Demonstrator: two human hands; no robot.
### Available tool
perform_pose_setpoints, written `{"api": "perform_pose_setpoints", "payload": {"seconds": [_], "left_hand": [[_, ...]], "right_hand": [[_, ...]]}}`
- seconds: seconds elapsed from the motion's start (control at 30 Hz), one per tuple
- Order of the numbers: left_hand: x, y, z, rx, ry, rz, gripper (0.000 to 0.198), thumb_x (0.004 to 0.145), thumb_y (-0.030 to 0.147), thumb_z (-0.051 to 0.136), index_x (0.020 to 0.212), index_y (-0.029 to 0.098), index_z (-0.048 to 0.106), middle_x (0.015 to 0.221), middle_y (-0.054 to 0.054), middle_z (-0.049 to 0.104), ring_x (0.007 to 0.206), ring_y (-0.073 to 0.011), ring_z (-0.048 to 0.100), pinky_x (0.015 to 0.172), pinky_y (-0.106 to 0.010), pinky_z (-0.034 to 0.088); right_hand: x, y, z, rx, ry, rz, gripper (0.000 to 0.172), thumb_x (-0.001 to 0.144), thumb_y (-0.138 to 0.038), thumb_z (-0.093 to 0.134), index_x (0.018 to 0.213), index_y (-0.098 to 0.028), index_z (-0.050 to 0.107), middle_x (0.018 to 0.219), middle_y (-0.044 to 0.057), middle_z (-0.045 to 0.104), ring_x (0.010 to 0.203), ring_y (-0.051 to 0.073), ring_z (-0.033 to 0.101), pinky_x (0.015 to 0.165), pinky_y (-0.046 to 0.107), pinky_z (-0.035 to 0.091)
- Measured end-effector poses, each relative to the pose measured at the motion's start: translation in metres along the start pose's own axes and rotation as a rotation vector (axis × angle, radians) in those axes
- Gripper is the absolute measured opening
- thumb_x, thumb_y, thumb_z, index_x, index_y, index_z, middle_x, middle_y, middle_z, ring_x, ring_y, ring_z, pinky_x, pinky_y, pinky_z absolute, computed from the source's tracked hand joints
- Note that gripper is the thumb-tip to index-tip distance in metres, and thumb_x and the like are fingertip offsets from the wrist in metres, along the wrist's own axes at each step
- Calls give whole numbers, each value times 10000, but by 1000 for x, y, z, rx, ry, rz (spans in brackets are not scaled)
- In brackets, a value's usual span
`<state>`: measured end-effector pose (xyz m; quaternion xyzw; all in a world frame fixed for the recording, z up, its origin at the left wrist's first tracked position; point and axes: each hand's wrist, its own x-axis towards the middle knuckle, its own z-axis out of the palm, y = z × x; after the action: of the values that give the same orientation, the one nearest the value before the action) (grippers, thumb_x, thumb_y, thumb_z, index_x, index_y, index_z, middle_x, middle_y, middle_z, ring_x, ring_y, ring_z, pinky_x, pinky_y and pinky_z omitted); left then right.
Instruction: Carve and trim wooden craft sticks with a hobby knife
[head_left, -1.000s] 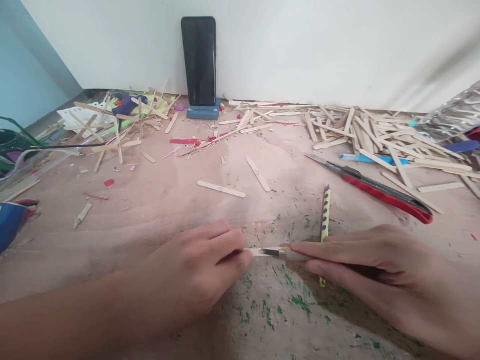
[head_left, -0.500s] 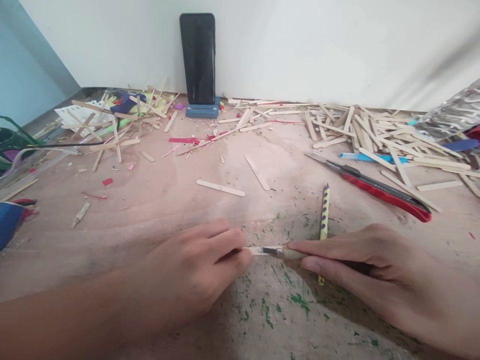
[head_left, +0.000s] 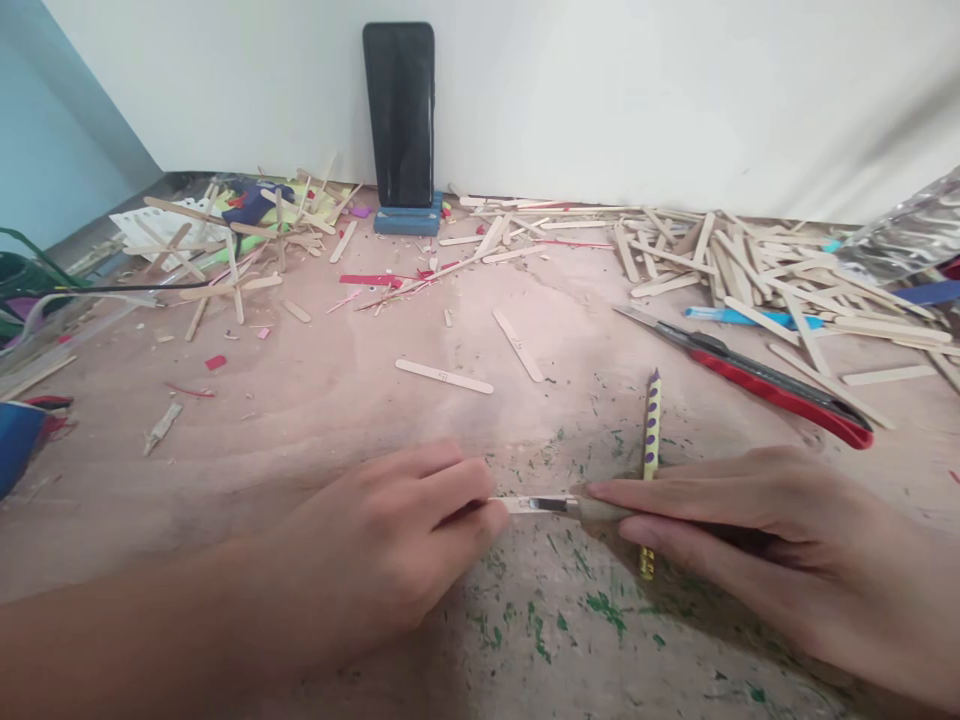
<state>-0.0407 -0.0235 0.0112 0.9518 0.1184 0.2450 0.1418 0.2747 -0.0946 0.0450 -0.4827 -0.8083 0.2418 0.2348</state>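
Lower centre, my left hand [head_left: 416, 530] pinches the craft stick [head_left: 514, 505]; overpushing the carving chisel [head_left: 556, 505] my right hand [head_left: 780, 545] grips could cut me.

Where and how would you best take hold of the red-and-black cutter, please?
Probably by the red handle, from the near right: its butt lies just beyond the right hand, while the exposed blade points away leftward and wooden sticks crowd its far side.

Soft, fairly bright light; dark shadow [head_left: 697, 615] below right hand [head_left: 787, 545]; left hand [head_left: 412, 530] slightly blurred; edges stretched
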Motion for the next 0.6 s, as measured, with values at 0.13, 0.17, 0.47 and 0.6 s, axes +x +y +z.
{"api": "perform_pose_setpoints", "payload": {"seconds": [0.13,0.17,0.47,0.6], "left_hand": [[-1,0,-2,11,-12,4,397,1259,65,334,1278,118,726,1028,-34,702,906,-203,652,817,-344,580],[-1,0,-2,10,-17,-1,390,1258,65,338,1282,119,723,1031,-33,702,906,-203,653,815,-344,580],[-5,-2,4,-23,-13,2,325,1204,18,408,1288,149,693,1048,-47,700,913,-207,653,810,-354,583],[-3,-1,2,-29,-17,-13,328,1191,6,410,1266,161,690,1050,-44,711,913,-206,663,808,-352,589]], "right_hand": [[0,0,1,-29,33,-23,262,1195,-434,687,1304,-381,919,1062,-37,945,843,233,920,639,271,735],[0,0,1,-38,33,-35,262,1198,-424,683,1293,-362,919,1087,-29,946,849,231,921,653,272,740],[2,-3,0,-27,3,-17,284,1192,-373,677,1293,-309,934,1155,29,939,902,280,931,678,315,768],[-3,-1,0,-3,-27,24,280,1174,-379,719,1374,-345,912,1131,6,943,909,266,931,759,309,784]]}}
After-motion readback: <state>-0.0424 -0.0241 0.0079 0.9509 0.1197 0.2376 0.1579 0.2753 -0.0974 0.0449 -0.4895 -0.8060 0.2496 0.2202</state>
